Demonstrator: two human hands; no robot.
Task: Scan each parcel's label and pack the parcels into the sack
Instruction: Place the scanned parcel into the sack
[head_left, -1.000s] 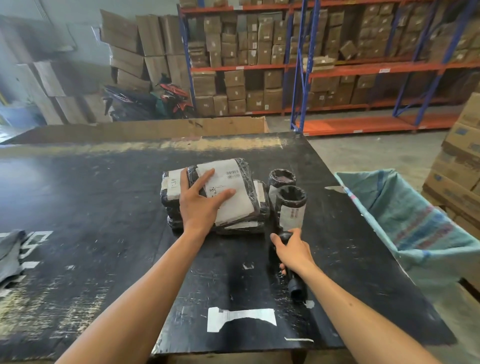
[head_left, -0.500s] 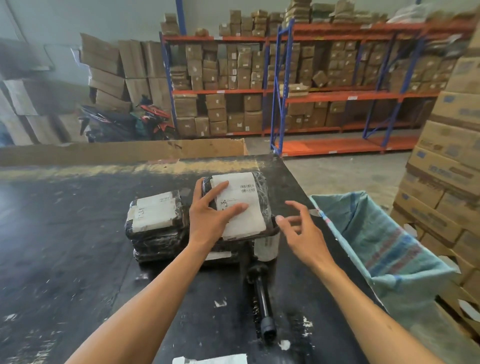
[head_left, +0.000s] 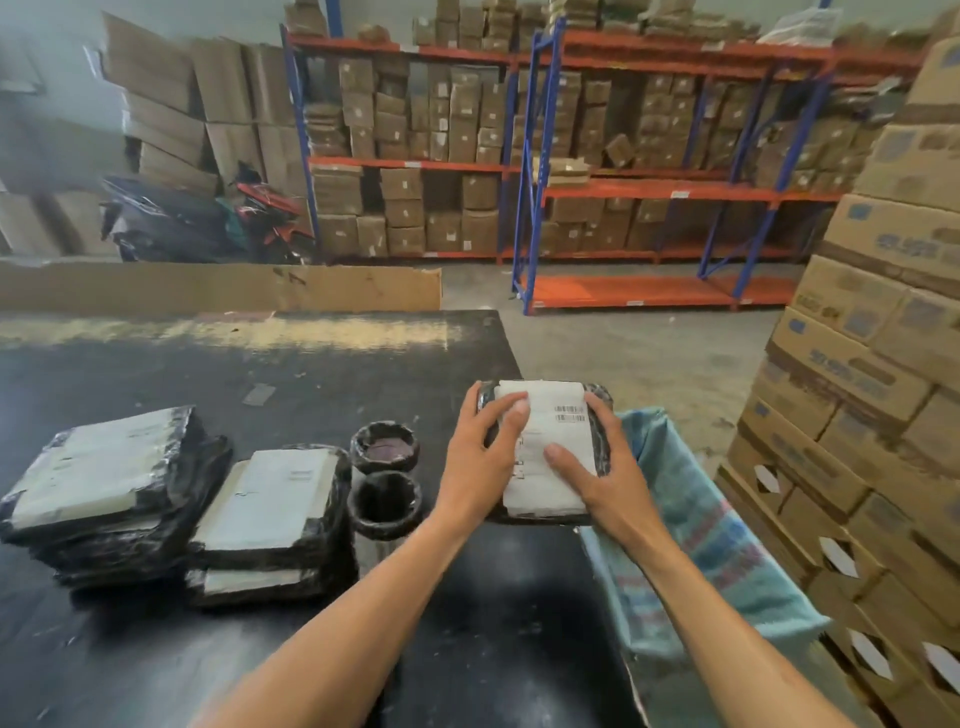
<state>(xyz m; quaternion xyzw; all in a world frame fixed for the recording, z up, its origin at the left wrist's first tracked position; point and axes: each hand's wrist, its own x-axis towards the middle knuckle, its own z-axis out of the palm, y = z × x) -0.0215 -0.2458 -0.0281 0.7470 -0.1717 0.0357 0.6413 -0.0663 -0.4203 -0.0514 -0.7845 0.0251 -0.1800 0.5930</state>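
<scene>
While we grip one flat parcel (head_left: 545, 447) in both our left hand (head_left: 480, 462) and right hand (head_left: 605, 475) at the table's edge beside the sack (head_left: 701, 519), two stacks (head_left: 104, 493) and two round parcels (head_left: 384, 501) remain unpacked, we judge.

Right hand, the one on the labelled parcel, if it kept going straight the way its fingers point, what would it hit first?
The right hand points up and away across the black-wrapped parcel with the white barcode label it holds. Past the parcel's far edge, the way looks free as far as the bare concrete floor, though depth is unclear.
</scene>
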